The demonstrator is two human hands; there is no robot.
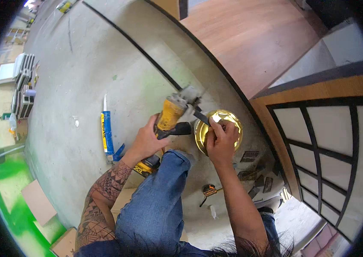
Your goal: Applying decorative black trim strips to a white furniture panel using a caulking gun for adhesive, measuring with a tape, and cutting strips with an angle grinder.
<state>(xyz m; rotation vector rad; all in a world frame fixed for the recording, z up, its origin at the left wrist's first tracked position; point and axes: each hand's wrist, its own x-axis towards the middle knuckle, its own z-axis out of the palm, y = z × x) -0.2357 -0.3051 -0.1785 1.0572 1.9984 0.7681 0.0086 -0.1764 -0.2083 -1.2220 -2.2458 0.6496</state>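
Nearest me, a bent knee in blue denim jeans (pixel 153 205) juts over the grey concrete floor (pixel 74 115). Just right of it lies a small black-and-orange tape measure (pixel 210 189).

Past the knee, the left hand (pixel 145 140) has its fingers wrapped round the body of a yellow-and-black cordless grinder (pixel 171 112), the battery end down beside the knee and the metal head pointing away. That head is blurred, and I cannot tell whether it touches the long, thin black strip (pixel 156 65) beside it. The right hand (pixel 223 141) pinches the strip's near end, thumb and fingers drawn close together, above a shiny gold round disc (pixel 222 114). From there the strip slants off toward the floor's far left corner.

Well to the left of the grinder lies a blue-and-yellow sealant tube (pixel 106 132) with a white nozzle. Flat dark rectangular pieces (pixel 250 156) are scattered near the floor's right edge, close to a wood-framed white panel with a black lattice (pixel 331 124). By the floor's left edge, a green-sprayed board (pixel 1 205) lies nearer, and a stack of pale, dark-edged panels (pixel 25 81) farther off.
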